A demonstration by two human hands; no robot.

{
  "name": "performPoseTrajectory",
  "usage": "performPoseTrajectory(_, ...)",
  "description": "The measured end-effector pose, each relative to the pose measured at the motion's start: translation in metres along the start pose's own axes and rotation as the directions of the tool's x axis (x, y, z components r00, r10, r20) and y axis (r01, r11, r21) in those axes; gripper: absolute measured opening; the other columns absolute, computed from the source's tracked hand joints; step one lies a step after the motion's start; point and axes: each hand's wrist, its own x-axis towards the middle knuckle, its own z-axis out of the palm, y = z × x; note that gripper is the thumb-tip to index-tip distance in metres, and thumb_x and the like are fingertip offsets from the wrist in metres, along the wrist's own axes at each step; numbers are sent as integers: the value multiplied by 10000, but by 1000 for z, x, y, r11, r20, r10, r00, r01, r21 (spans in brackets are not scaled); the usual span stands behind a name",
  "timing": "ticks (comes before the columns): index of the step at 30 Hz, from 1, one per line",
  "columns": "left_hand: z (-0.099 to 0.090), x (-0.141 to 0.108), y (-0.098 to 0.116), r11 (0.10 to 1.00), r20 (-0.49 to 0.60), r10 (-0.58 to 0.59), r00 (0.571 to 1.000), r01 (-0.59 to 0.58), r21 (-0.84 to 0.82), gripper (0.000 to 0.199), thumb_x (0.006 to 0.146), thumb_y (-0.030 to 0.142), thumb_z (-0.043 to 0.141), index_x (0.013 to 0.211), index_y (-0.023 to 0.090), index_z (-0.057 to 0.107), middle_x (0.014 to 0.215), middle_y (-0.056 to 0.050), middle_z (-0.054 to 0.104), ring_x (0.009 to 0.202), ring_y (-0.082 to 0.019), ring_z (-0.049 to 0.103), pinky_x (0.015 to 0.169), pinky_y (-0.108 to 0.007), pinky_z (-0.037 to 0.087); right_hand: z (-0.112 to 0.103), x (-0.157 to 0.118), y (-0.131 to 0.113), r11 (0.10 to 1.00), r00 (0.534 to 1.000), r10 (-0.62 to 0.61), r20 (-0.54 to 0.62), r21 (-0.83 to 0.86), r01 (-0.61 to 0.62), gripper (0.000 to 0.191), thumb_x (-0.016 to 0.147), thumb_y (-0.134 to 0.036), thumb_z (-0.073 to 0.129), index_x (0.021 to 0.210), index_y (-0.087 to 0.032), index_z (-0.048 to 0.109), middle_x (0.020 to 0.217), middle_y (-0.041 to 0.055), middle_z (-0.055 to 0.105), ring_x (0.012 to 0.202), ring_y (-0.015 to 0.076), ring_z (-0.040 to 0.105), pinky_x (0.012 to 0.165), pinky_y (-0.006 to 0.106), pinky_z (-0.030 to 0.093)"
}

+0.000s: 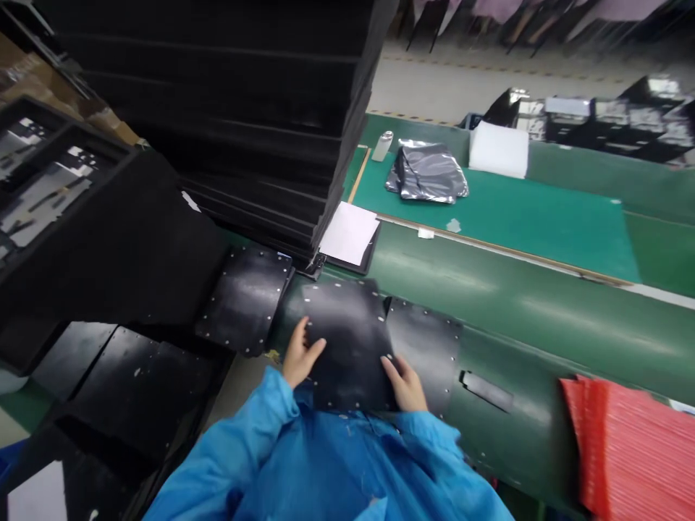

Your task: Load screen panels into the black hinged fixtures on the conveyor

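Note:
Between my hands is a flat black panel with small pale holes along its edges. Its left edge is gripped by my left hand, thumb on top. On the right edge, my right hand closes with its thumb over the surface; the fingers underneath are hidden. A second black panel lies partly under the held one on the right. To the left rests a short pile of similar black panels.
A tall stack of black foam trays rises at the back left. Beside it lies a white sheet. A small dark strip and red ribbed sheets lie to the right. Silvery bags sit on the green mat.

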Motion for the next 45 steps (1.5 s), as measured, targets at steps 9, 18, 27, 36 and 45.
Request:
performPoseTrajectory(9,141,28,35,963,233,15,972,-76,258,440,820,284,545,1233,142,490,984,-104,624,919,-195,620,889,-370,499,-121,-46,69,999,942,-26,-335,-33,16,628,705,-623,561,1151,-183,602,1199,119,617,1115,310,556,958,448,439)
performPoseTrajectory(18,226,-40,66,418,545,131,828,-545,727,628,818,457,541,1357,153,435,1453,-153,355,1359,-336,277,1090,-562,259,-233,29,134,674,924,-360,-128,-721,163,539,797,-469,554,1211,-124,539,1348,188,473,1271,404,347,997,574,285)
performPoseTrajectory(27,263,-59,31,116,513,122,850,-525,843,954,735,695,516,1448,109,277,1513,-239,134,1386,-449,49,1066,-668,69,-182,23,51,408,884,-219,413,-784,468,270,786,-232,560,1032,-122,571,938,127,611,864,249,540,724,325,331)
performPoseTrajectory(36,262,-60,32,179,518,97,850,-527,831,1003,727,729,492,1474,132,187,1528,-221,70,1389,-443,-9,1064,-667,42,-210,40,49,339,918,-103,384,-854,395,323,786,-265,590,1079,-133,556,995,127,623,910,254,549,723,322,302)
performPoseTrajectory(45,273,-67,48,332,475,23,879,-455,826,1048,651,550,681,1466,100,198,1526,-233,25,1382,-443,-75,1069,-658,-22,-191,48,46,390,874,-28,485,-800,456,286,746,-241,561,1017,-158,597,956,115,657,881,252,594,710,316,369)
